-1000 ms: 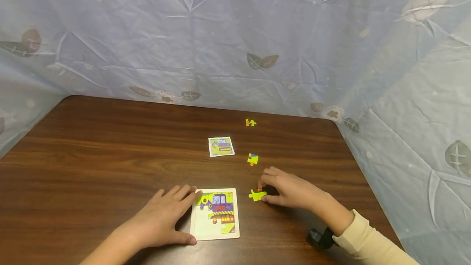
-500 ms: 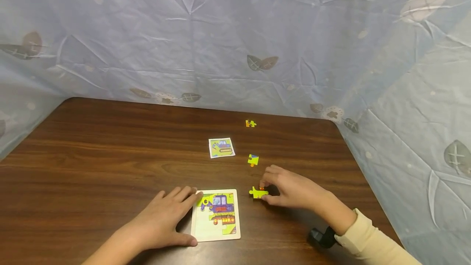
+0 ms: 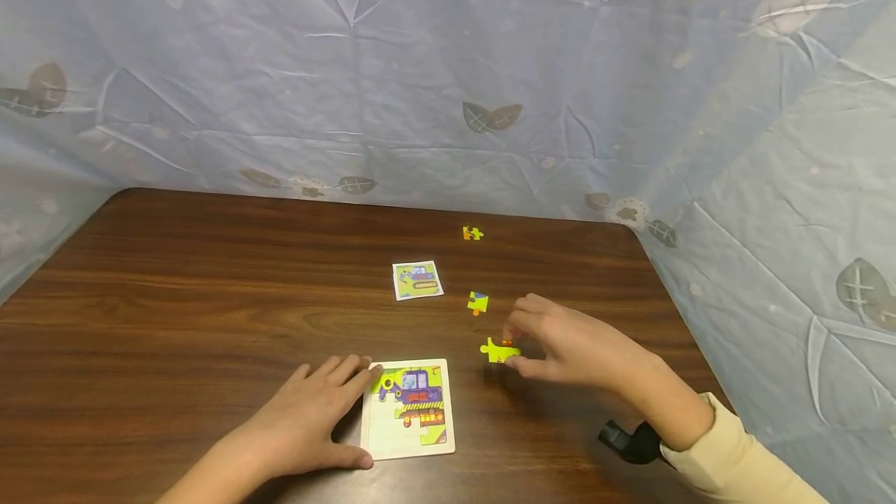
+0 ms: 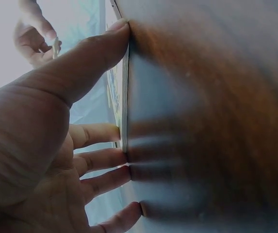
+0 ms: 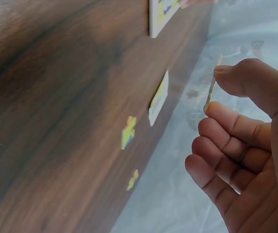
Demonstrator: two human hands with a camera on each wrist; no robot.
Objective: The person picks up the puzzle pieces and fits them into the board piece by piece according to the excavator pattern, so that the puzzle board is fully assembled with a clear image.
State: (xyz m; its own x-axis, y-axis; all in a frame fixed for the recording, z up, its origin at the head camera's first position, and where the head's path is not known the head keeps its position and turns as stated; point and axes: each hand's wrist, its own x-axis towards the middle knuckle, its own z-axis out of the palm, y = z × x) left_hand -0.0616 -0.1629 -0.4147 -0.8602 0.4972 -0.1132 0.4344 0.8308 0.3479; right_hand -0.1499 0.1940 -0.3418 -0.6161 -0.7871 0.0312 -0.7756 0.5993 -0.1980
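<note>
From the head view, your right hand (image 3: pixel 570 344) is pinching a green piece (image 3: pixel 499 351) between thumb and forefinger, holding it off the tabletop (image 3: pixel 175 294). The board (image 3: pixel 409 409) is lying to the left of that piece and nearer to you; its long axis is running away from you, and the open gap is sitting at its near side. Your left hand (image 3: pixel 311 418) is resting flat against the board's left edge, fingers straight and close together, thumb along the near corner. Beyond the board, a card (image 3: pixel 418 280) is showing the same digger picture; a blue-and-green piece (image 3: pixel 478 302) is lying just right of the card, and a yellow piece (image 3: pixel 472 233) farther back. No writing is readable.

From the left wrist view, your fingers (image 4: pixel 100 160) are pressing the board (image 4: pixel 124 111) edge-on, thumb at its far end.

From the right wrist view, your thumb and forefinger are gripping the piece (image 5: pixel 212 82) by its edge, and the remaining fingers (image 5: pixel 226 160) are curling loosely beneath. The board (image 5: pixel 160 14) is lying far up the tabletop from the card (image 5: pixel 158 99).
</note>
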